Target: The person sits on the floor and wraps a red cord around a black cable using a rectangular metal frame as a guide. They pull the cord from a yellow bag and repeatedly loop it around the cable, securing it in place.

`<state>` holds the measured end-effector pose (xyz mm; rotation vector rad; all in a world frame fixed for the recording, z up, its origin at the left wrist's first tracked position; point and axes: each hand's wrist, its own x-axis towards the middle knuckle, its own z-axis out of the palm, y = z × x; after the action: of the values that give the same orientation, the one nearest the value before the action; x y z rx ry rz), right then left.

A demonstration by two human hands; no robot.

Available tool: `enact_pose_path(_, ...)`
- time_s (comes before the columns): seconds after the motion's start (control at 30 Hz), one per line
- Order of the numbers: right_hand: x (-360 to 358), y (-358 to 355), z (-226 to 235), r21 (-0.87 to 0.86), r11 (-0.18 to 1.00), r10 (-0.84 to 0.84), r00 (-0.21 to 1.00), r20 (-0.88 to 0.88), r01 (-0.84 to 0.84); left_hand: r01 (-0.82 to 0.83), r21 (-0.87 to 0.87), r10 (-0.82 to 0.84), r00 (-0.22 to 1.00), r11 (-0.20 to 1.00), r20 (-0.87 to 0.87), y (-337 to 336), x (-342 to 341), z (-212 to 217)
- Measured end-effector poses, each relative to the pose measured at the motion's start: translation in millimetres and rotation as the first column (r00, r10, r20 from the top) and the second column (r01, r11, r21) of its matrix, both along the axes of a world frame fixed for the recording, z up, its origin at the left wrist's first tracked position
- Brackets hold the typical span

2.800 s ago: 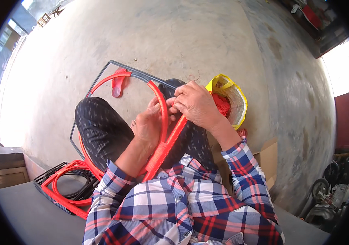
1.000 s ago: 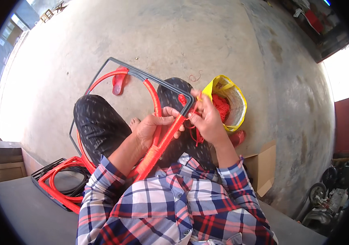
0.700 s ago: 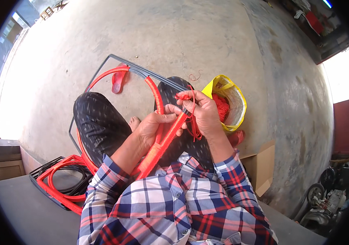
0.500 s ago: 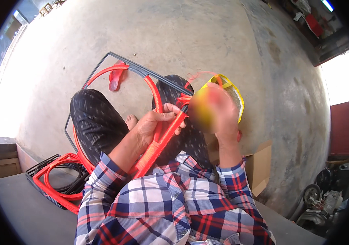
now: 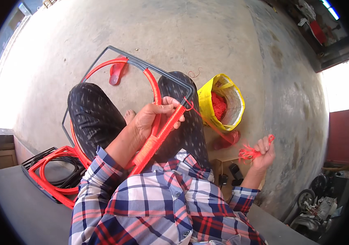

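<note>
Across my lap lies a black metal frame [image 5: 160,72], with a bent outer bar and a curved inner bar, partly wound in red cord. My left hand [image 5: 152,116] is closed around the red-wrapped bars near the frame's right corner. Out to the right, my right hand [image 5: 264,152] is closed on a bundle of red cord [image 5: 249,152], whose looped strands hang out of the fist. A strand runs from a loose loop at the frame's corner down toward the right. Beyond my right knee stands a yellow bag [image 5: 208,98] with more red cord inside.
More red and black frames [image 5: 56,175] lie on the grey bench at my left. A red slipper [image 5: 117,73] is on the floor ahead, another [image 5: 226,139] beside the bag. A cardboard box [image 5: 219,167] with dark items sits under my right arm. Machine parts [image 5: 319,208] stand far right.
My right hand has swung from in front of the yellow bag out to the lower right with the cord. The strand at the frame's corner now trails loosely. My left hand keeps its hold.
</note>
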<state>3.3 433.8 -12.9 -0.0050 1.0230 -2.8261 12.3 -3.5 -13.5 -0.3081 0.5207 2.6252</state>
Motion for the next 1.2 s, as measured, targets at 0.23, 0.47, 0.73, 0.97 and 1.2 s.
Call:
enact_pose_path(0.23,-17.7,-103.6,-23.1,0.19,0.982,0.007,0.997,0.081,-0.023,0.038,0.006,-0.037,0.999,0.999,-0.005,1.8,-3.0,-0.3)
enact_pose_path(0.47,-14.5,-209.4,1.9,0.444,0.744,0.442,0.866,0.232,-0.499,0.038,-0.024,-0.037,0.999,0.999,0.031,3.3,0.5,10.1)
enact_pose_path(0.73,18.7,-194.8,-8.2,0.56,0.765,0.329,0.941,0.085,-0.318,0.025,-0.037,-0.025,1.0,0.999,0.008,0.7,-2.3,-4.0)
enact_pose_path(0.97,-18.9,-173.1,-13.5,0.608,0.732,0.129,0.939,0.32,-0.308,0.011,-0.151,-0.001,0.998,0.988,0.064,1.0,-2.1,11.4)
enact_pose_path(1.2,-78.7,-198.8,36.3,0.887,0.41,0.268,0.902,-0.338,0.21,-0.236,-0.24,0.254,0.966,0.942,0.05,3.4,4.5,3.6)
